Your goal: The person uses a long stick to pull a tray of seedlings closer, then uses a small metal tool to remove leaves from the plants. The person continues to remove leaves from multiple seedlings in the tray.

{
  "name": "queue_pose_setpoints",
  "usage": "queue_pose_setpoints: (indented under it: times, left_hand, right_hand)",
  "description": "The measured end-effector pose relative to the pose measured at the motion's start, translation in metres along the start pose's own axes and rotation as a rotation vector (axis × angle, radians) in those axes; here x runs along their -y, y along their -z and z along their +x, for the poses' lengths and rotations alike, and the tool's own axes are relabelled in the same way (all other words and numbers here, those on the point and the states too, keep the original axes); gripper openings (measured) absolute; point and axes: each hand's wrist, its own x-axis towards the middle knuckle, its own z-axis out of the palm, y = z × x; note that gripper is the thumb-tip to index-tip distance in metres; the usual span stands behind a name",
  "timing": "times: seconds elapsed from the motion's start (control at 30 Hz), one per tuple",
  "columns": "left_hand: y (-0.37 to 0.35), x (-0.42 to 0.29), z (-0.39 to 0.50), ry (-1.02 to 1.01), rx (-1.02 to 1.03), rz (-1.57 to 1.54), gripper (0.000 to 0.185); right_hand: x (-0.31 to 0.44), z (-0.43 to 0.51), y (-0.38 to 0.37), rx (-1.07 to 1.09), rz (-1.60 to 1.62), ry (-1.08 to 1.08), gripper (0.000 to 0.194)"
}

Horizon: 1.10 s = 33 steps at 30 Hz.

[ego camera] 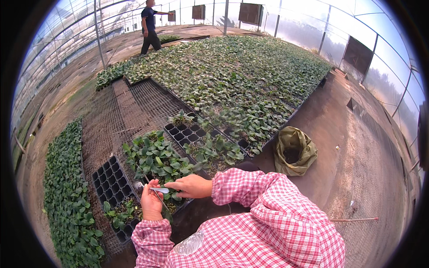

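Observation:
My left hand [151, 200] is palm up at the lower centre, its fingers curled round a pale spoon-like tool [159, 190]. My right hand [191, 186] is just to the right, palm down, its fingers extended toward the tool; whether they touch it is unclear. Beneath and beyond my hands stands a tray of leafy green seedlings [161, 157]. To the left, a black plastic cell tray [112, 181] has many bare cells and a few seedlings [121, 212] near its lower end. Another black cell tray [186, 132], partly unfilled, lies above right.
A large bed of seedlings [234, 73] stretches away ahead. More seedlings [67, 197] stand at far left beside wire mesh benching [100, 110]. An open olive sack [295, 150] stands at right. A person [150, 28] with an outstretched arm is at the bed's far left.

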Motion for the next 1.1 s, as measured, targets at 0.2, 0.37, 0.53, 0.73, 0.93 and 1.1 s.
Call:
queue_pose_setpoints:
  times: [0.2,0.37,0.53,0.73,0.93,1.1]
  left_hand:
    - [-0.014,0.007,-0.01,0.043,0.061,0.087,0.031]
    - [-0.019,0.019,-0.008,0.042,0.024,0.115,0.031]
    - [-0.032,0.023,-0.005,0.046,-0.023,0.086,0.033]
    - [-0.03,0.032,-0.002,0.098,0.0,0.128,0.03]
    - [-0.029,0.026,-0.016,0.046,-0.212,0.112,0.026]
    - [-0.039,0.012,-0.037,-0.053,-0.148,0.068,0.033]
  right_hand:
    - [-0.016,0.022,-0.024,-0.071,0.132,0.059,0.046]
    - [-0.024,0.025,-0.036,-0.17,0.18,0.043,0.039]
    - [-0.031,0.032,-0.035,-0.236,0.138,0.197,0.033]
    - [-0.049,0.034,-0.024,-0.295,0.227,0.008,0.017]
    - [-0.109,0.03,0.032,-0.796,0.765,-0.523,0.023]
    - [-0.14,0.019,0.042,-0.955,1.001,-0.811,0.024]
